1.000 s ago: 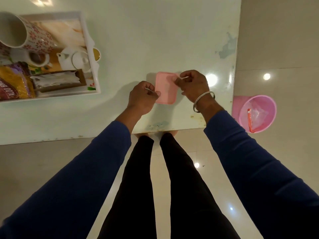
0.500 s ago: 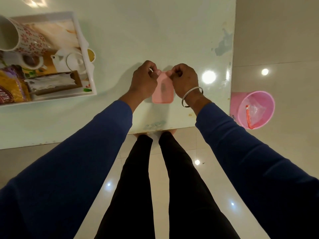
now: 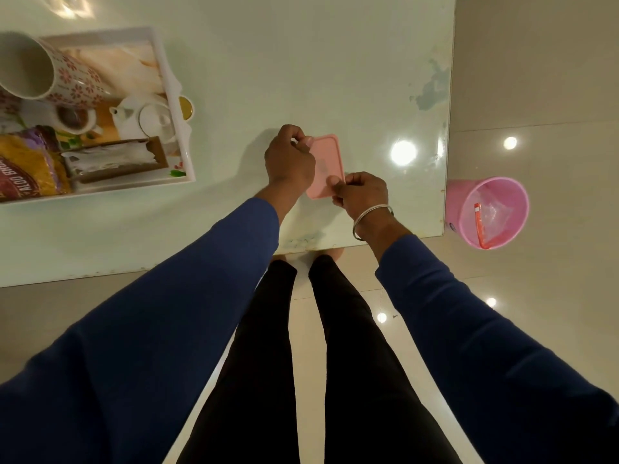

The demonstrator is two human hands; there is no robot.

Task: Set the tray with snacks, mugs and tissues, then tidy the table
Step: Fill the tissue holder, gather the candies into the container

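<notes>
1. A pale glossy worktop (image 3: pixel 301 61) spans the scene above a shiny tiled floor (image 3: pixel 536 95).
2. Both hands pinch a pink cloth (image 3: pixel 326 165), apparently folded: left hand (image 3: pixel 289 160) at its far left corner, right hand (image 3: pixel 363 192) at its near right corner.
3. Well left of the grip sits the tray (image 3: pixel 181 128) with mug (image 3: pixel 43 75), snack packet (image 3: pixel 26 169) and tissues (image 3: pixel 110 159).
4. Right of the grip, bare worktop runs to its edge; beyond that edge a pink bin (image 3: pixel 492 212) stands on the floor.

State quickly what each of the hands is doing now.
Left hand: closed on the pink lid's far left corner.
Right hand: closed on its near right corner.
</notes>
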